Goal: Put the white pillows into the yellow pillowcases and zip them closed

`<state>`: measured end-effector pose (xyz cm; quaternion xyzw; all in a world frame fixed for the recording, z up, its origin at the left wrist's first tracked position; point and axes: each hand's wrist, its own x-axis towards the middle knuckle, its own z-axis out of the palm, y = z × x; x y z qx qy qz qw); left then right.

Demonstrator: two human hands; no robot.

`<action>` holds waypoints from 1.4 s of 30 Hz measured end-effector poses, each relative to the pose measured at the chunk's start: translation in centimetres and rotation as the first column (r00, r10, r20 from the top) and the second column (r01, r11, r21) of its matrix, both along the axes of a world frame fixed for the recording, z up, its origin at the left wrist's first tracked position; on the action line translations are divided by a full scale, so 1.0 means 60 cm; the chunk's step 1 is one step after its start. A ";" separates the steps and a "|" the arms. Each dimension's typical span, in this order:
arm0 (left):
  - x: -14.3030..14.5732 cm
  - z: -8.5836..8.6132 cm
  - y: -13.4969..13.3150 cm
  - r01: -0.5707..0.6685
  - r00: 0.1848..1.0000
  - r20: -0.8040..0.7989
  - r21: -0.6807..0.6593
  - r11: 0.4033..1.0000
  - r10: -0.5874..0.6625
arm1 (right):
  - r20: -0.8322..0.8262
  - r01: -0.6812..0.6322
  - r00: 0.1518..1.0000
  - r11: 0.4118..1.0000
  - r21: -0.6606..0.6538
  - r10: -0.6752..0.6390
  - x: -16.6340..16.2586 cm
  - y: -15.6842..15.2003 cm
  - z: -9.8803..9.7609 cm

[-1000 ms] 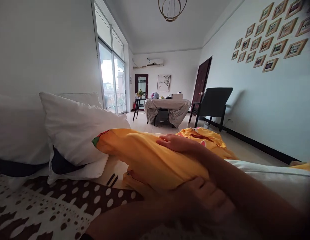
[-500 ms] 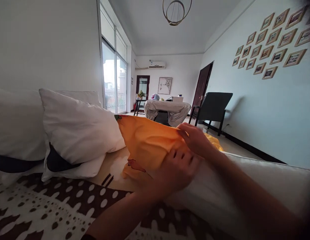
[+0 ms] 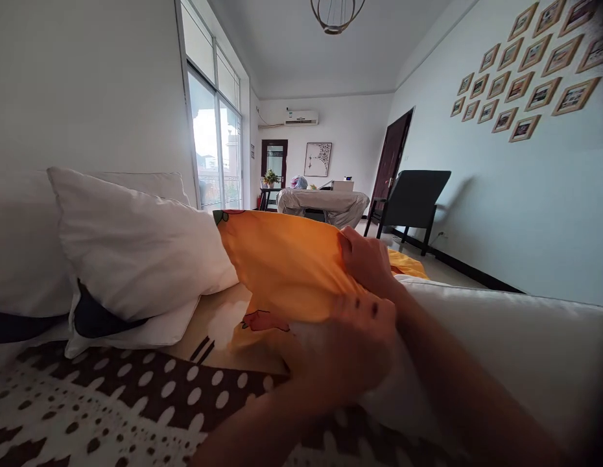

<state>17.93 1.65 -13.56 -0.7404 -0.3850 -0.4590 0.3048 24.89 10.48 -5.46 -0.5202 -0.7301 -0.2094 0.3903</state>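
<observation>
You hold the orange cloth (image 3: 282, 259) near the white pillow (image 3: 136, 253), right hand (image 3: 368, 261) closed on its edge, left hand (image 3: 362, 340) fingers curled, grip too blurred to tell, where uneven pulling could bunch it.

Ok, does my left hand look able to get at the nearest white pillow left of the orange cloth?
Probably not without letting go: your left hand is blurred but seems closed on the orange cloth, and that cloth spreads between it and the nearest white pillow.
</observation>
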 end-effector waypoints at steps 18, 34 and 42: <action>-0.319 0.062 0.106 0.453 0.410 0.847 0.132 0.882 -0.338 | -0.126 -0.106 0.976 0.893 0.438 0.178 0.089 -0.026 -0.041; -0.327 0.113 0.130 0.805 0.090 0.973 0.055 0.591 -0.213 | 0.127 -0.176 0.981 0.952 0.252 0.148 -0.152 -0.162 0.038; -0.386 0.101 0.093 0.854 -0.081 0.968 0.191 0.483 -0.239 | 0.050 -0.326 0.941 0.935 -0.140 0.335 -0.220 -0.088 0.048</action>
